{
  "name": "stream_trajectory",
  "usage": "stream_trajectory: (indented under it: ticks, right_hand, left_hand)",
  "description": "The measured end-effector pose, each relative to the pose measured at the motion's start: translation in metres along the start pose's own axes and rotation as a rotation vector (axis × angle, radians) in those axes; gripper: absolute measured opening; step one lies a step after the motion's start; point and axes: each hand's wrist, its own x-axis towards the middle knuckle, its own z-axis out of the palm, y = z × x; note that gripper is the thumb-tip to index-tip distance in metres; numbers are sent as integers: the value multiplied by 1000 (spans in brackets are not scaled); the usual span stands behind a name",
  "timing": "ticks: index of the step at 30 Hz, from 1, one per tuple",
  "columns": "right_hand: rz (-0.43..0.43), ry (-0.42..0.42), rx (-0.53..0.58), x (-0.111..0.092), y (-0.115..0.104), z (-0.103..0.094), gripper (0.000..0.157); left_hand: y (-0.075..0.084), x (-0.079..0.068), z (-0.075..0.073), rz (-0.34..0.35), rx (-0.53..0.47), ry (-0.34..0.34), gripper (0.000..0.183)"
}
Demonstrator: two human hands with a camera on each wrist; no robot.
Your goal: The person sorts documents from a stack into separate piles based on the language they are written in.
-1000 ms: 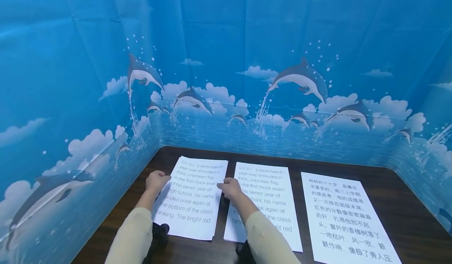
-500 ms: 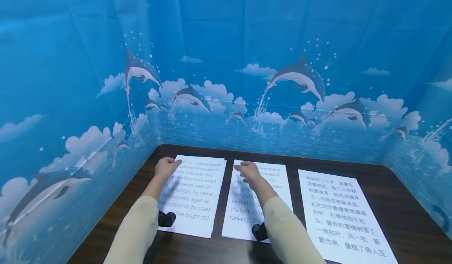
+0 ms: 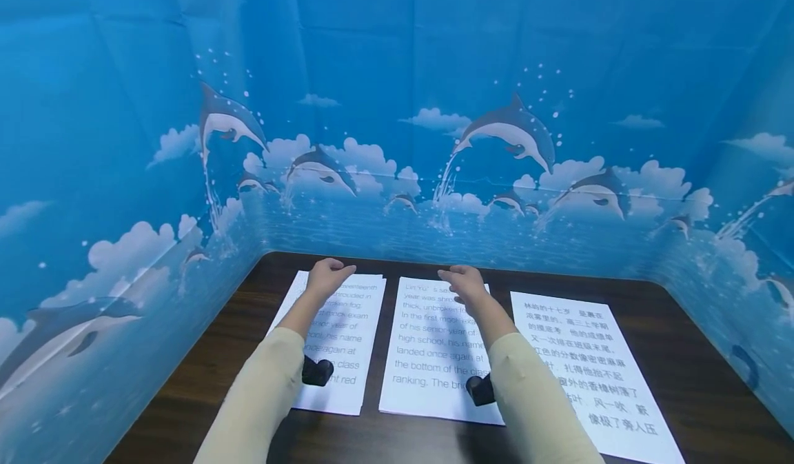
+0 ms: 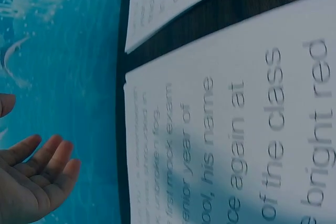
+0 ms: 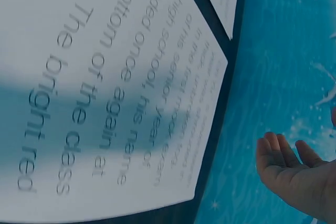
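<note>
My left hand (image 3: 325, 278) hovers over the top of the left stack of printed paper (image 3: 347, 340), with nothing held. In the left wrist view the fingers of that hand (image 4: 39, 182) are loosely bent, and the thumb stands apart. Over the upper right part of the middle paper stack (image 3: 428, 354) hangs my right hand (image 3: 465, 285); its relaxed fingers hold nothing, as the right wrist view of the hand (image 5: 296, 174) also shows. Both stacks carry the same English text in large print. The forearms hide part of each.
To the right lies a sheet of paper with Chinese text (image 3: 602, 381), partly covered by the right sleeve. All the paper lies on a dark wooden table (image 3: 384, 443). A blue dolphin-printed curtain (image 3: 384, 105) surrounds the table's back and sides.
Both hands have left the left stack's side edges and moved forward and up. The right hand shifted right, over the middle stack; the left stack lies flat. The head view has turned slightly right.
</note>
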Motion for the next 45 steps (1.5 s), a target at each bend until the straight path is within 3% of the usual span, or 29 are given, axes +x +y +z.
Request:
stream_trajectory:
  ticks: [7, 13, 24, 28, 34, 39, 41, 45]
  right_hand:
    - [5, 59, -16, -1, -3, -29, 58]
    - [-6, 128, -53, 13, 14, -53, 65]
    - [66, 134, 11, -6, 29, -78, 64]
    - [88, 166, -4, 15, 54, -84, 70]
    - [183, 190, 29, 44, 93, -89, 65]
    - [224, 201, -35, 74, 135, -91, 64]
    - [237, 218, -42, 78, 147, -89, 61]
    - [242, 199, -61, 66, 150, -85, 60]
  left_hand:
    - [16, -2, 13, 35, -35, -53, 54]
    - [24, -4, 26, 30, -44, -63, 54]
    - [16, -4, 59, 23, 34, -82, 53]
    - [12, -5, 69, 33, 75, -92, 52]
    - [6, -10, 84, 9, 87, -106, 49]
    - [-1, -15, 97, -12, 65, -136, 45]
    - [-3, -18, 101, -28, 60, -146, 44]
    - [-7, -22, 107, -58, 46, -146, 42]
